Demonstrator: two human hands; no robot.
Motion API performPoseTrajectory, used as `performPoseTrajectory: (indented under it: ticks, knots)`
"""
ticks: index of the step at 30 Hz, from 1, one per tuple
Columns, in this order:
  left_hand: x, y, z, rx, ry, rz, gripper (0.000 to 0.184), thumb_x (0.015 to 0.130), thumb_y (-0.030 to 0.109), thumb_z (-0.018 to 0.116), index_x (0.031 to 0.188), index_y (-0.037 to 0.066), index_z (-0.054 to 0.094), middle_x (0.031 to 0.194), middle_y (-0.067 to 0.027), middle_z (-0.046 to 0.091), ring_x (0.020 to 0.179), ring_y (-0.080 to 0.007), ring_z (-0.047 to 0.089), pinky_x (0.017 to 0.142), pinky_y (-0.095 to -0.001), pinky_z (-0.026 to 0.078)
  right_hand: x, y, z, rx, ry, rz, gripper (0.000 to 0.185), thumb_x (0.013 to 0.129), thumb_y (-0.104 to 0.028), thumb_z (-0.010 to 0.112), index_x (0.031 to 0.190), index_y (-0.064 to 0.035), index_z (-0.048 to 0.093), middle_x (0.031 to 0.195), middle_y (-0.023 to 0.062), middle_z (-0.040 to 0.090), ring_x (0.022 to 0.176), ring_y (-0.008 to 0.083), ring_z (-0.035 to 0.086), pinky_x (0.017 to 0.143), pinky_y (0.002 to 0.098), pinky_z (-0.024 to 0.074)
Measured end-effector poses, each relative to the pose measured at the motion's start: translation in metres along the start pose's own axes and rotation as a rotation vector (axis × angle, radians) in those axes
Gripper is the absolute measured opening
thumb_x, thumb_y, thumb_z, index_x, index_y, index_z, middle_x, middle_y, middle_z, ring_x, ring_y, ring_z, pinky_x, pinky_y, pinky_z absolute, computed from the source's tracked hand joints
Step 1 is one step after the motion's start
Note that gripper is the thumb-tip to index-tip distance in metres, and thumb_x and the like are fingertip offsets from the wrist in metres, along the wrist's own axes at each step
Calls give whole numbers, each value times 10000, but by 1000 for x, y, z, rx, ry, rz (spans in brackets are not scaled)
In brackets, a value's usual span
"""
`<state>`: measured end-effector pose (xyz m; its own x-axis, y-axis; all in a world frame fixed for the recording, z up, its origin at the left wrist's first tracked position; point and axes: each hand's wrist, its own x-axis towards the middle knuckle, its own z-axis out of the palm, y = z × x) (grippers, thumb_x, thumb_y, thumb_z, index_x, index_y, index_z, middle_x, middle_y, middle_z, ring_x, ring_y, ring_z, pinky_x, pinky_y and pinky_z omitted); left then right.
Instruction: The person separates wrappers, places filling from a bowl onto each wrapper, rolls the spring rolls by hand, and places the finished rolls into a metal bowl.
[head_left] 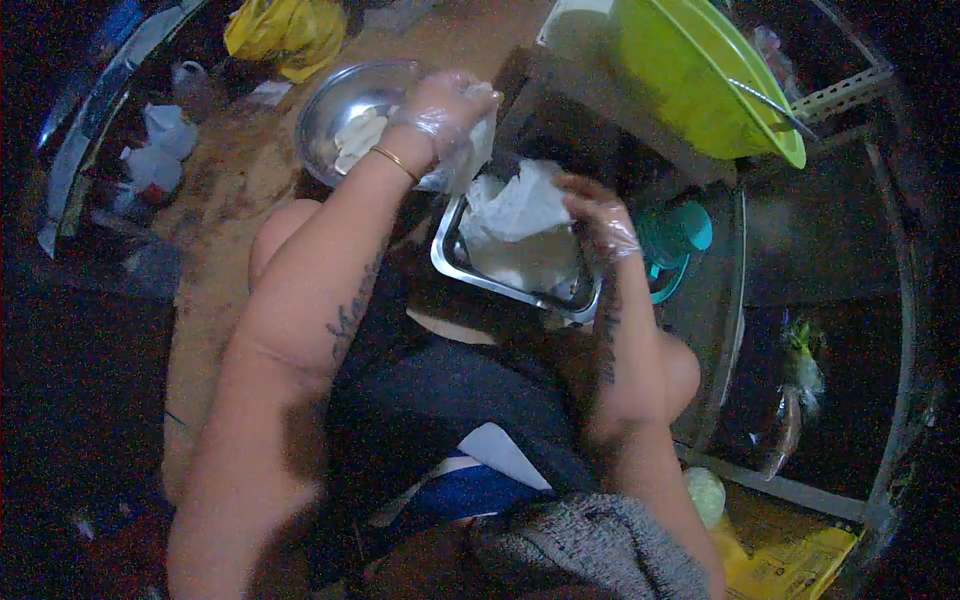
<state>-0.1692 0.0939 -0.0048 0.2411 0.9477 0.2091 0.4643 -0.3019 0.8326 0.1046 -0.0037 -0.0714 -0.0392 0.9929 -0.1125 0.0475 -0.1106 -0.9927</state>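
Note:
My left hand (440, 115), in a clear plastic glove, is closed on a thin whitish sheet (482, 150) that hangs from its fingers. It is at the right rim of a steel bowl (335, 100), which holds pale white pieces (358, 138). My right hand (603, 222), gloved too, pinches the right edge of a crumpled white sheet (525, 202). That sheet lies over a rectangular metal tray (465, 268) in front of my lap. Pale material (525, 258) shows inside the tray; its kind is unclear in the dim light.
A large lime-green basin (690, 80) stands at the upper right, with a teal mug (680, 232) below it. Yellow plastic bags (285, 35) lie at the top left. A leafy vegetable (803, 370) rests on the right, and a yellow sheet (800, 562) at the lower right.

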Motion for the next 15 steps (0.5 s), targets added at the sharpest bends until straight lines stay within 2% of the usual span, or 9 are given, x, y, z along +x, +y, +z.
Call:
performPoseTrajectory:
  ticks: [2,6,9,12,15]
  knots:
    - [10,0,11,-33,-39,54,359,821,397,600,918,53,644,821,-72,652,725,-172,606,683,-303,485,8,47,-23,-23,72,59,351,779,-121,649,1116,-44,587,1051,44,615,873,171,584,688,310,480]
    - [20,10,36,101,40,89,342,810,369,626,936,52,655,839,-52,660,754,-155,604,731,-290,478,26,93,-69,-34,189,188,369,775,-154,659,1127,-67,589,1071,39,612,906,179,581,731,315,477]
    - [32,5,64,11,-128,-64,364,804,378,589,924,39,648,953,-162,641,868,-296,608,795,-358,461,36,102,-96,-4,217,254,383,772,-178,667,1136,-84,589,1086,35,610,930,186,579,763,319,474]
    - [27,12,103,41,-235,-14,349,808,378,600,899,44,645,865,-130,654,773,-249,614,741,-338,470,39,96,-106,76,188,319,397,769,-202,675,1144,-102,590,1101,30,608,954,192,577,795,323,472]
    - [19,28,128,-138,-362,-60,333,824,370,591,879,45,639,799,-111,646,706,-201,594,707,-323,472,25,72,-82,225,179,387,393,785,-239,661,1149,-109,589,1121,38,606,986,203,577,840,339,462]
